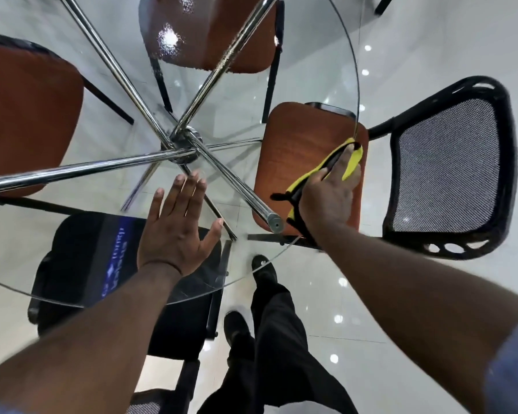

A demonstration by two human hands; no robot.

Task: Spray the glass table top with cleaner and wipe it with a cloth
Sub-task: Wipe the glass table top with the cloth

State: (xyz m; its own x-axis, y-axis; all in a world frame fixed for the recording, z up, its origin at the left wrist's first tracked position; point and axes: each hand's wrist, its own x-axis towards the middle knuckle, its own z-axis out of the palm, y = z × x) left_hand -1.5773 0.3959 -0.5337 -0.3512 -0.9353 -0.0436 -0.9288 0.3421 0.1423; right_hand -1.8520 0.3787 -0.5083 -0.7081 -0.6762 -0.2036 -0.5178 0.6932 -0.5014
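- The round glass tabletop (355, 70) fills most of the view, and the chrome hub (182, 143) where its 4 chrome legs (72, 170) cross shows through the glass.
- The left hand (178, 231) lies flat on the glass on the near side of the hub. Its fingers are straight, its thumb is spread to the side, and it holds nothing.
- The right hand (329, 189) is to the right of the hub, at the tabletop's right rim. It presses a yellow-and-black cloth (352, 162) onto the glass, with its fingers stretched out along the cloth.
- The cloth's yellow edge curls up beside the fingertips, and a black part trails back past the wrist.
- Under the glass below the cloth sits an orange chair seat (293, 156), with its black mesh backrest (446, 171) further right, outside the rim.
- 2 more orange seats show through the glass, 1 left of the hub (24, 115) and 1 beyond it (210, 34).
- A black chair (81, 255) stands under the near edge of the glass.
- The person's black trousers (281, 339) and black shoes (263, 271) are over the glossy white floor (401, 309).
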